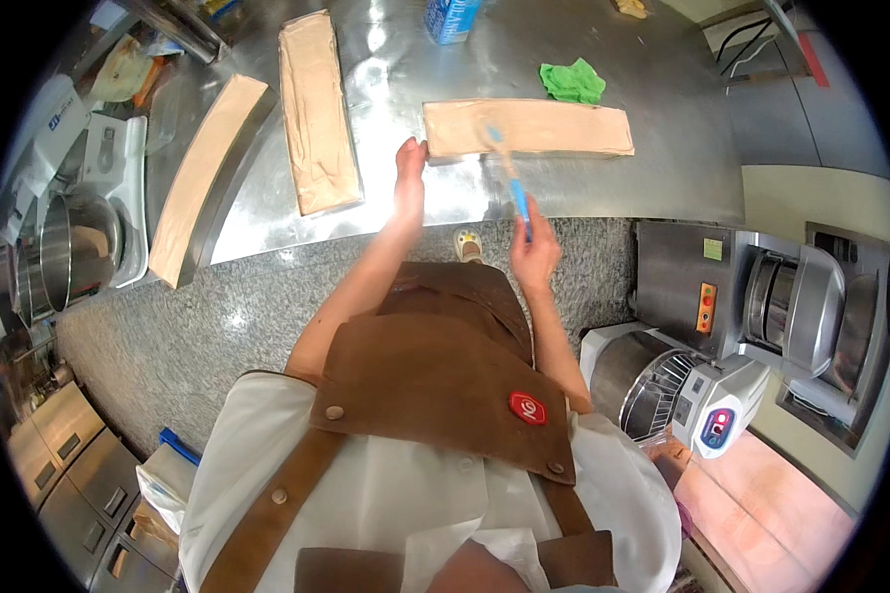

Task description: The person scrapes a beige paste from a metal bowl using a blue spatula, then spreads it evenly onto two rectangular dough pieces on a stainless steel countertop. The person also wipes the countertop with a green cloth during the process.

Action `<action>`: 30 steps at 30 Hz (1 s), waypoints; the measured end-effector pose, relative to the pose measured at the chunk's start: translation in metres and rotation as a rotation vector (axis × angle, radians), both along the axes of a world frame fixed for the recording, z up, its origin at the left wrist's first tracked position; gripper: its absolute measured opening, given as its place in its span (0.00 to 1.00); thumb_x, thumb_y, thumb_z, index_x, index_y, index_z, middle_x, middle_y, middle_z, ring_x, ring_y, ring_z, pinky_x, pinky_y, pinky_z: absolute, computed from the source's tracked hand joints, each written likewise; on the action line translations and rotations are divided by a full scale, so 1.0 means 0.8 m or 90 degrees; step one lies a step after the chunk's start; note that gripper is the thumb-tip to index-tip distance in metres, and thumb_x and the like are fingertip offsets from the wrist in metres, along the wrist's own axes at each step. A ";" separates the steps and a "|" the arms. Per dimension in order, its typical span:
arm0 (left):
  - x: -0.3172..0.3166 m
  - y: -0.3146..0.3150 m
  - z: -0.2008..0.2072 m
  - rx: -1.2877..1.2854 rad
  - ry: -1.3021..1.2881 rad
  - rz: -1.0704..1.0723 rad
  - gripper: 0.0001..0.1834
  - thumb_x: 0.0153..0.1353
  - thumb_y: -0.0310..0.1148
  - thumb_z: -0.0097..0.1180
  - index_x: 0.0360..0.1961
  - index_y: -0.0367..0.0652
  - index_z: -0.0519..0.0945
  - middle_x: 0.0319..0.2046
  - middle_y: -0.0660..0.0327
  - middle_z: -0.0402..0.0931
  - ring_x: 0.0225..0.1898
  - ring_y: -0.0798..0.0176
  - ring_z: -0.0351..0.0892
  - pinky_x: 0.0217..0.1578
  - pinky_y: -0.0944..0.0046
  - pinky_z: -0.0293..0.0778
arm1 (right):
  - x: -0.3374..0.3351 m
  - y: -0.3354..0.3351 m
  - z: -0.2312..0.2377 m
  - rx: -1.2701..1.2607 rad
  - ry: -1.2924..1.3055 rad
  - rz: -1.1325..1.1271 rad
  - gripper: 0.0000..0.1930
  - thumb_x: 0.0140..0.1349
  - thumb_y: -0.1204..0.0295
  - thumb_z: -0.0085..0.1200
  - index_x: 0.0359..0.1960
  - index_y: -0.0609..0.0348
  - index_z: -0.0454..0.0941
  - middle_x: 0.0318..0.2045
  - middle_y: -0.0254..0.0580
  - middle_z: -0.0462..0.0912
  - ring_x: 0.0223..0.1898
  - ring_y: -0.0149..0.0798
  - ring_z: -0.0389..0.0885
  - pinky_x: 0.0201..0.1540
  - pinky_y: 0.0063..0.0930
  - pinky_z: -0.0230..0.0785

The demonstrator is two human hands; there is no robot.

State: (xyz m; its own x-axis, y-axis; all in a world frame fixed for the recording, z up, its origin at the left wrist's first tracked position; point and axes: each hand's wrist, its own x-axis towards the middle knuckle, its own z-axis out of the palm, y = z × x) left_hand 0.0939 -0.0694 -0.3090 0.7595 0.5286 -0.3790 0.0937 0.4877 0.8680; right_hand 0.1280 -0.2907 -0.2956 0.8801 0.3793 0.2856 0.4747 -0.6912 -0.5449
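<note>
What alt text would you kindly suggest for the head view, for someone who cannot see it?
The right hand holds a blue-handled spatula over a long beige-topped tin on a metal table, the left hand at the tin's left end. A green cloth lies behind it; two similar tins further left.

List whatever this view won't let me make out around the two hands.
All in the head view:
Blue-handled tool in the right hand: working end blurred, exact shape lost.
Left hand: too small to tell whether its fingers touch the long pale slab.
Slab's underside: hidden by its own top.
Blue carton: upper part cut off by the picture's top edge.
Second shoe: out of sight, apparently behind the brown apron.
</note>
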 end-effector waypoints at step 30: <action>0.009 -0.024 0.018 0.038 -0.018 0.068 0.40 0.71 0.56 0.38 0.70 0.35 0.48 0.67 0.49 0.53 0.69 0.55 0.51 0.68 0.59 0.45 | 0.116 -0.133 0.006 0.031 0.042 -0.183 0.19 0.64 0.69 0.53 0.57 0.55 0.76 0.40 0.55 0.83 0.38 0.54 0.83 0.39 0.42 0.75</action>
